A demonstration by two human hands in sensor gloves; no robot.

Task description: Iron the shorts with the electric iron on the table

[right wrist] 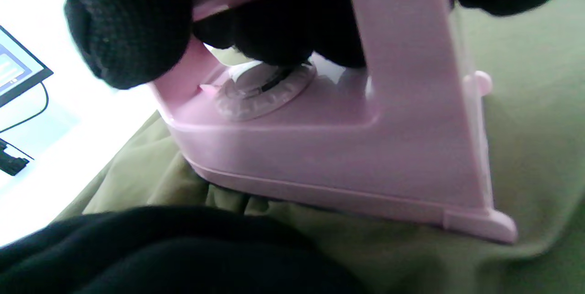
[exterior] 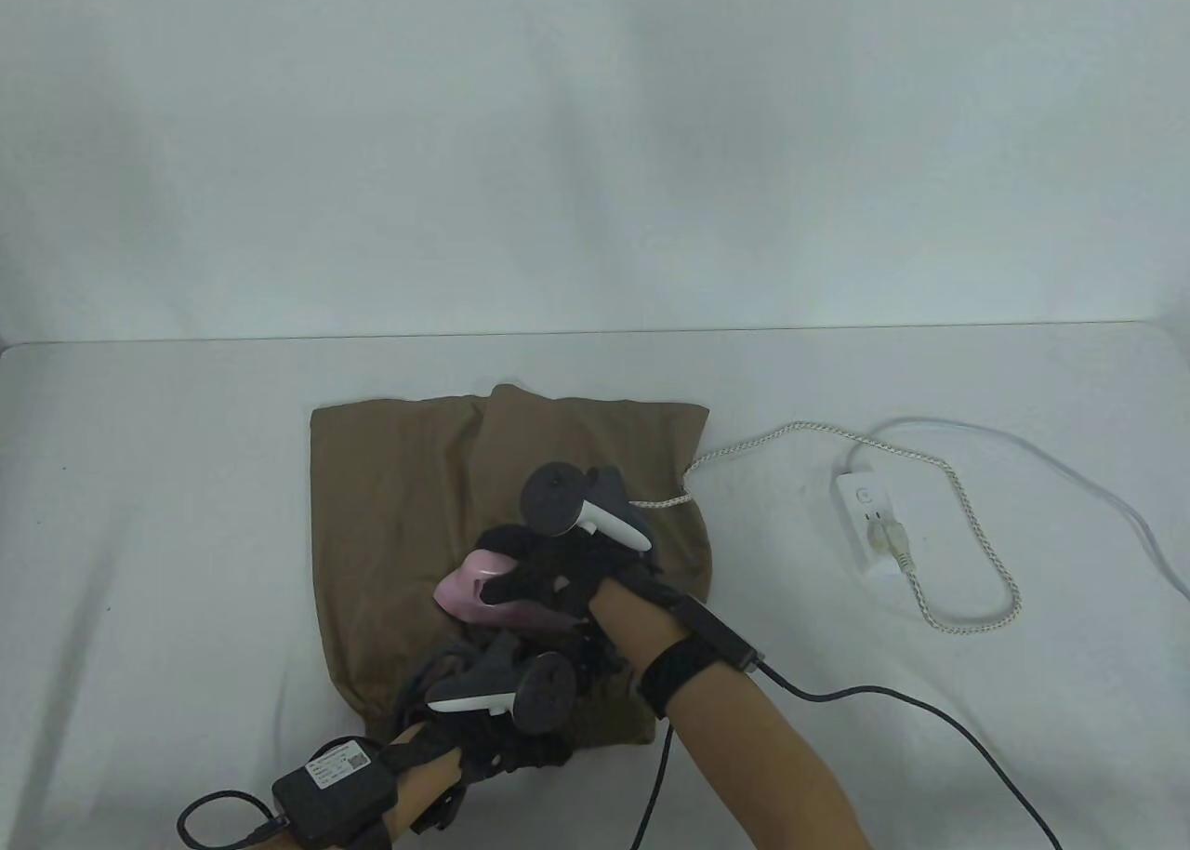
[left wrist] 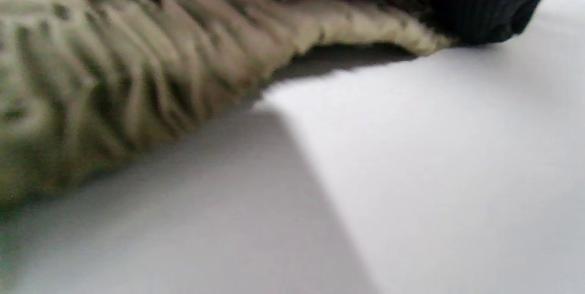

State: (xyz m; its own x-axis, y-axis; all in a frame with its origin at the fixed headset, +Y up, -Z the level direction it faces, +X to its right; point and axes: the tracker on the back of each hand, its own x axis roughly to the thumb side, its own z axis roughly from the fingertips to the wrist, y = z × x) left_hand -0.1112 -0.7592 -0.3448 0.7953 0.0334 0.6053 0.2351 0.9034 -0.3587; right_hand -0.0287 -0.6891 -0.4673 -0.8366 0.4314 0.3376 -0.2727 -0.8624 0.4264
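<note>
Brown shorts (exterior: 409, 506) lie flat on the white table, waistband toward the near edge. My right hand (exterior: 548, 571) grips the handle of a pink electric iron (exterior: 479, 590), whose soleplate rests on the shorts near the waistband. In the right wrist view the iron (right wrist: 347, 147) sits on the fabric (right wrist: 525, 157) with my gloved fingers (right wrist: 128, 24) wrapped around its handle. My left hand (exterior: 502, 701) rests on the near edge of the shorts. In the left wrist view the ribbed waistband (left wrist: 114, 70) lies on the table, with a gloved fingertip (left wrist: 484, 1) on it.
The iron's braided white cord (exterior: 967, 515) runs right from the shorts to a white power strip (exterior: 869, 524), where it is plugged in. The strip's own white cable (exterior: 1097, 487) trails off to the right. A black cable (exterior: 883, 701) leads from my right wrist.
</note>
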